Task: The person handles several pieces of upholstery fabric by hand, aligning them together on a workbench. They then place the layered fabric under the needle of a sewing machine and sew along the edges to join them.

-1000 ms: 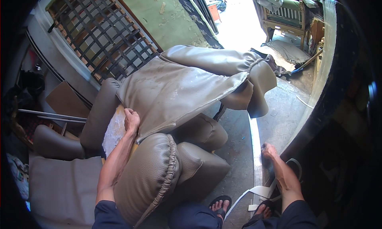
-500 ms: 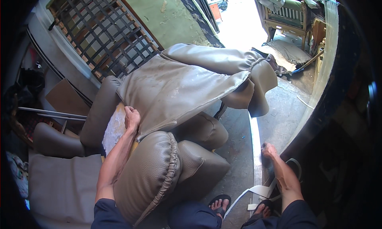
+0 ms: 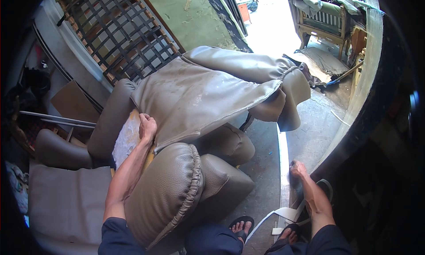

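Brown cover (image 3: 190, 98), one, left hand (image 3: 148, 127) apparently gripping it, two feet (image 3: 241, 230)

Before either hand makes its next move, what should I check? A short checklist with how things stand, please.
1. Left hand at the edge of the brown cover: ok, fingers curled there.
2. Left hand's grip on the cover: cannot tell, the fingertips are hidden.
3. Right hand clear of the cover: ok, well apart from it.
4. Pale padding covered: not ok, some shows beside the left hand.
5. White strap away from the feet: not ok, it lies close by.
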{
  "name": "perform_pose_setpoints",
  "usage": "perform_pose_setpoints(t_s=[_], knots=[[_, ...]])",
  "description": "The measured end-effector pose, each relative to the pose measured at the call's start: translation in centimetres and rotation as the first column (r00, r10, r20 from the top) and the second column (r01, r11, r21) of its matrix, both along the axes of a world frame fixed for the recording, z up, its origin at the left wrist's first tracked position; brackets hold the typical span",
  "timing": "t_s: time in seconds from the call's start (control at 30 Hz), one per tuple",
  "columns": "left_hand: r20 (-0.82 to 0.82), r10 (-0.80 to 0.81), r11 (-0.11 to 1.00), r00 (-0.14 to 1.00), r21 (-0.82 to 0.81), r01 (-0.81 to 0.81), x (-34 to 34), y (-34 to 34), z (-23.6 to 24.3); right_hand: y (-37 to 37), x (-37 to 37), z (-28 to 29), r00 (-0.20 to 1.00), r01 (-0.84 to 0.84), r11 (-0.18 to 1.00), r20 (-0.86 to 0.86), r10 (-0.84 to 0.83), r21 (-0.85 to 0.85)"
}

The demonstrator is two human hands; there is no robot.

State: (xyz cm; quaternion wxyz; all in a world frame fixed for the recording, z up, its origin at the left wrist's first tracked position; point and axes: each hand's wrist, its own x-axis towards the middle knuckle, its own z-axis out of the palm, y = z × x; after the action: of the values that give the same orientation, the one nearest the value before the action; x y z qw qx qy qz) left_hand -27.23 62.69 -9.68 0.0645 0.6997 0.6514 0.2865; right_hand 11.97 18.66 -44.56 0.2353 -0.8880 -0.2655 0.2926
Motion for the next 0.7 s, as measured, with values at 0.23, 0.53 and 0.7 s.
perform_pose_setpoints(t_s=[0.23,0.53,0.7], knots=[[0.018,0.020,1.000,1.000,-0.003,-0.020,-0.7,0.0,-0.1,0.4,-0.1,-0.8,0.999,-0.032,0.999,0.012,0.032,-0.005],[0.035,0.028,0.998,0.999,-0.050,-0.027,0.9,-1.2,0.7,-0.1,1.0,-2.1,0.997,-0.064,0.997,0.042,0.063,0.041],[0.016,0.042,0.997,0.999,-0.057,-0.041,0.5,-1.2,0.7,-0.1,1.2,-2.6,0.996,-0.066,0.997,0.058,0.063,0.051]])
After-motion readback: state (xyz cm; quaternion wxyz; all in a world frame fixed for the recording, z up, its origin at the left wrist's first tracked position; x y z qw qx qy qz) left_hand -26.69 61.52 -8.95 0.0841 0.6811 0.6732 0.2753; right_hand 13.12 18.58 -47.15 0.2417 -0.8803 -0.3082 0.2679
